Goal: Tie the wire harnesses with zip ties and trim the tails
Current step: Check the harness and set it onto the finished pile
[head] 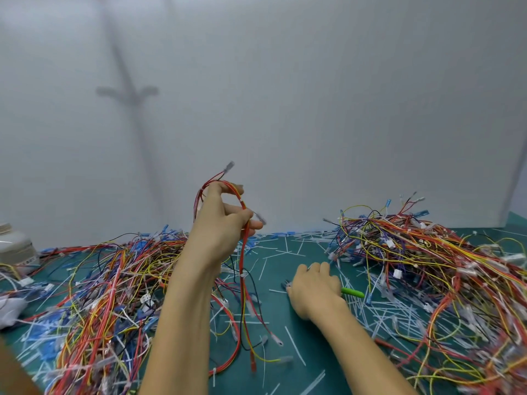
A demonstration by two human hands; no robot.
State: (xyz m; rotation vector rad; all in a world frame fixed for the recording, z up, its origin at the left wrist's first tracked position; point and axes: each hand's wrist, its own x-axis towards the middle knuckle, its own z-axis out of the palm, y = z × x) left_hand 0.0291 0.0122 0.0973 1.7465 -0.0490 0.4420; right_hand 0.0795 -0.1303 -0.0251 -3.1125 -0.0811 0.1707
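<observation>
The left hand [225, 223] is raised above and to the left of the cutter, its fingers and thumb curled round a wire harness [243, 252] of red and yellow wires. The harness loops over the top of the fingers, and its loose ends hang down to the mat just left of the cutter. The right hand [313, 289] lies low on the green mat [322, 352], fingers curled down over the cutter [353, 292]. Only the cutter's bright green handle shows, sticking out to the right of the hand, with a dark tip at the hand's left edge. All around the cutter the mat is littered with thin white trimmed tails [293, 346]. They lie thickest just to its right and in front of it. Well to the left of the cutter spreads a broad tangle of wires [114, 280] in red, yellow, blue and black. To the right of the cutter a second heap of wires [427, 266] rises higher. Far left of the cutter, at the mat's edge, stands a white container [15, 246]. Behind it all is a plain white wall [313, 109].
</observation>
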